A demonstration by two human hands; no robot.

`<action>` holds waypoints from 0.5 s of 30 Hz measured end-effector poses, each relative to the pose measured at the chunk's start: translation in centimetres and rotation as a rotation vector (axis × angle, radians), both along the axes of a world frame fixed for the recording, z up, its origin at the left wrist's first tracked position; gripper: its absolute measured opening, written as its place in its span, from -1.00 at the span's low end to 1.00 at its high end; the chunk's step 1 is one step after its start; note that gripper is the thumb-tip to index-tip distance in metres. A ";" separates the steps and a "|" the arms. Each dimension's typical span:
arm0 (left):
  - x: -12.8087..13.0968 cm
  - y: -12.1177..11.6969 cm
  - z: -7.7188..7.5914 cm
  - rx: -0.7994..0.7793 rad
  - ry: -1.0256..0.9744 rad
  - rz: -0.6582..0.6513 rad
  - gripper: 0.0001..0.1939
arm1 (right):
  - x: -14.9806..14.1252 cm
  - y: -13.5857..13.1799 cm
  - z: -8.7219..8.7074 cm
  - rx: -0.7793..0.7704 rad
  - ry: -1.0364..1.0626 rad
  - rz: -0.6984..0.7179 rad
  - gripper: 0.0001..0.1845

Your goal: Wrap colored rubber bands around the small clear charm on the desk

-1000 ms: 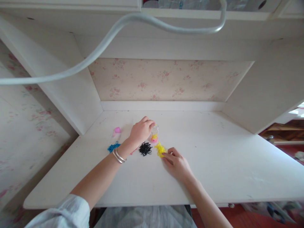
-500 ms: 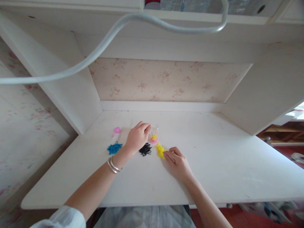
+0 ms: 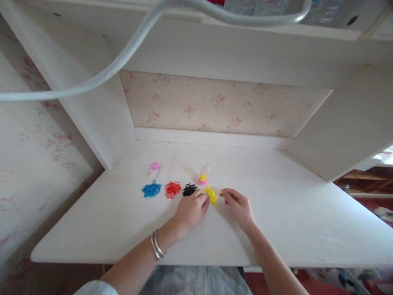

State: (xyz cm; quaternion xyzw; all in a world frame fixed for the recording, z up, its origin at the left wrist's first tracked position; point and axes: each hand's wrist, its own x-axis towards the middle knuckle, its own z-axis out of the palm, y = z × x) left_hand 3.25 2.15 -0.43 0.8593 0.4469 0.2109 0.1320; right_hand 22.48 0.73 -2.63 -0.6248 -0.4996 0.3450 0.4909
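Left hand [image 3: 190, 209] has moved from the jar [image 3: 203, 174] to the yellow pile [image 3: 211, 194].

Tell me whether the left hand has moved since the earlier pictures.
Yes: from beside the clear container, the left hand has moved toward the desk's front edge, to the yellow pile.

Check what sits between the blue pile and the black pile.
Head view: the red pile lies between the blue pile and the black pile, with bare white tabletop showing either side of it.
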 end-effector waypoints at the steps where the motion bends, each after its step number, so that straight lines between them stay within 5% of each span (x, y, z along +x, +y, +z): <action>1: 0.1 -0.2 -0.2 -0.013 0.041 -0.007 -0.73 | 0.0 0.2 0.5 0.008 0.014 -0.007 -0.59; 15: 0.6 -0.5 -1.0 -0.031 0.220 -0.040 -0.70 | -2.5 5.9 8.1 0.127 0.134 0.044 -0.60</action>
